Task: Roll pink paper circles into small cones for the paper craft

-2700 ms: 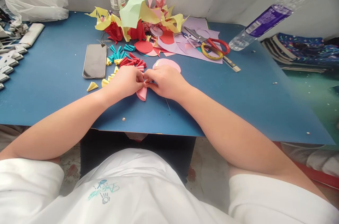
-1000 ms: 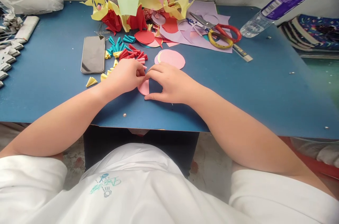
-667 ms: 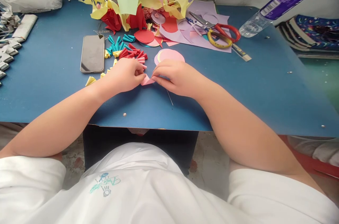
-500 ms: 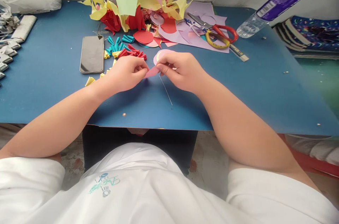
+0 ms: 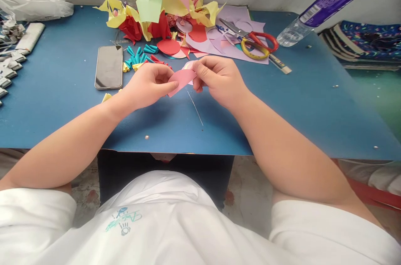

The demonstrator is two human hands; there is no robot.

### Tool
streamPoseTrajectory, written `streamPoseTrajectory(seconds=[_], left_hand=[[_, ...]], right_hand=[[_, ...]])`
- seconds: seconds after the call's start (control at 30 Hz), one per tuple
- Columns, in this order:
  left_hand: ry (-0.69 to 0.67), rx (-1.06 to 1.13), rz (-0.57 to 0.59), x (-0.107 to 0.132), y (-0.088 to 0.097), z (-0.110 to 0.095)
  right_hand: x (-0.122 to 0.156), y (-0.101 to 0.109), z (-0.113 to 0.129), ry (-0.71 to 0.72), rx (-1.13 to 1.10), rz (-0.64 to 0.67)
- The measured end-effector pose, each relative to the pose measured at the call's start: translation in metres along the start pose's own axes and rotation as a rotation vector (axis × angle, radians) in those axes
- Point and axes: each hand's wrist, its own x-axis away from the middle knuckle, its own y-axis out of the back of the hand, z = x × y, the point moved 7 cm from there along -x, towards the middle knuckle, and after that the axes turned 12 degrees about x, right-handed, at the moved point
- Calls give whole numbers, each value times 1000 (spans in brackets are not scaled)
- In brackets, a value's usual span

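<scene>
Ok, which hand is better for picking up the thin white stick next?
Probably the right hand: the thin white stick lies closer to it than to the left hand. But both hands hold the pink paper, so the right might need to let go first.

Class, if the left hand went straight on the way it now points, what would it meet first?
Beyond the pink paper that it holds, the left hand would probably meet the right hand; depth is hard to judge from one view.
</scene>
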Motion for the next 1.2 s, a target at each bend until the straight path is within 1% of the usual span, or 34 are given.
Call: streamPoseTrajectory(seconds=[0.13,0.2,0.33,0.43,0.5,0.63,0.73,0.93,1.1,1.2], left_hand=[[-168,-161,-68,4,2,-13],[-206,-200,-91,6,4,-16],[-182,-159,-104,4,8,-10],[-223,-62,-118,1,10,-6],[-236,2,-101,0,9,-4],[-196,119,-31,0,3,-3],[-183,178,-24,1,3,-6],[-183,176,-32,1,5,-8],[-182,93,-103,1,9,-7],[-130,104,-96,1,9,-2]], right_hand=[[2,-2,4,-23,-28,46],[2,-2,7,-9,-35,53],[3,0,13,13,-80,45],[3,-2,15,14,-144,59],[4,-3,16,8,-176,69],[4,-3,14,-8,-182,79],[4,-2,12,-25,-161,86],[7,-2,13,-19,-101,52],[10,-9,18,8,24,95],[11,-8,21,38,107,103]])
